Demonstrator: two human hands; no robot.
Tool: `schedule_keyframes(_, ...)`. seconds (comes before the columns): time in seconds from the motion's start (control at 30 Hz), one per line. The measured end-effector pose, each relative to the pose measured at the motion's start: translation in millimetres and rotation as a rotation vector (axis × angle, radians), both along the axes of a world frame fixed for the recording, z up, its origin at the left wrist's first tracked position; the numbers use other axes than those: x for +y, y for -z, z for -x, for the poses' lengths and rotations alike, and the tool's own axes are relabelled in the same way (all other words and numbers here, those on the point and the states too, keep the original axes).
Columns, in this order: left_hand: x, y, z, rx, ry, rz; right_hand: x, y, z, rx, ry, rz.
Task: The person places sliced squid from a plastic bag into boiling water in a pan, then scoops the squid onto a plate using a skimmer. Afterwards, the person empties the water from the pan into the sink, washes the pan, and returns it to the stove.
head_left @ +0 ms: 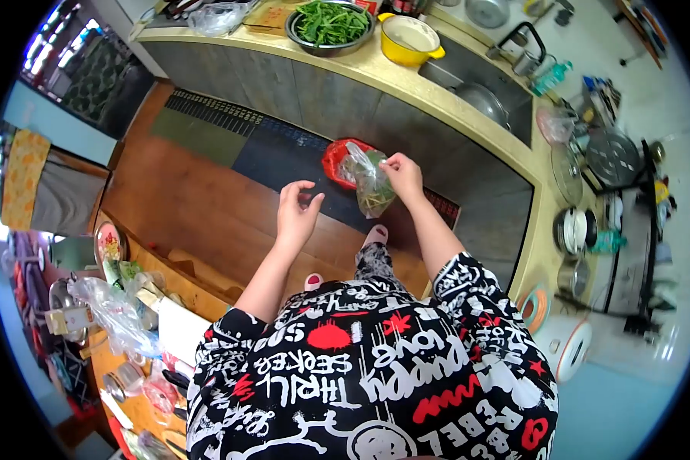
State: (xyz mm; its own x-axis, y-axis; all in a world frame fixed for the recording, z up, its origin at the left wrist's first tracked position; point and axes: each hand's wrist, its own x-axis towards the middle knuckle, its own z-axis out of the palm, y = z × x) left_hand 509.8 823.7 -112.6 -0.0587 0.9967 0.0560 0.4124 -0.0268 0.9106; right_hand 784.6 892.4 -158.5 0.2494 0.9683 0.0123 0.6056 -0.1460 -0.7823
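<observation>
My right hand (404,175) pinches the upper edge of a clear plastic bag (374,192). Greenish stems or leaf scraps show through its lower part. Behind the bag is a red bin (332,161) standing by the cabinet, and from this angle the bag partly covers it. I cannot tell whether the two touch. To the left, my left hand (297,216) is in the air over the floor with its fingers apart and curved, holding nothing.
Along the counter (468,80) stand a bowl of leafy greens (331,24), a yellow pot (409,40) and a sink (517,107) with a pan in it. A cluttered wooden table (100,376) is at my left. Dark mats (272,159) lie along the cabinets.
</observation>
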Motion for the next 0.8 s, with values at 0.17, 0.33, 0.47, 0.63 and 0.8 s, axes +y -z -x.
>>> schedule_keyframes(0.17, 45, -3, -34, 0.054, -0.076, 0.082, 91, 141, -48, 0.06, -0.478, 0.434)
schedule_keyframes(0.33, 99, -2, -84, -0.003, -0.036, 0.084, 131, 119, -86, 0.237, -0.441, 0.541)
schedule_keyframes(0.47, 150, -1, -127, 0.004, 0.114, 0.115, 132, 79, -139, 0.235, -0.457, 0.462)
schedule_keyframes(0.63, 237, -4, -203, -0.128, 0.414, 0.082, 130, -7, -218, 0.079, -0.24, 0.34)
schedule_keyframes(0.8, 300, 5, -297, -0.151, 0.725, 0.053, 134, -31, -312, 0.093, 0.048, 0.2)
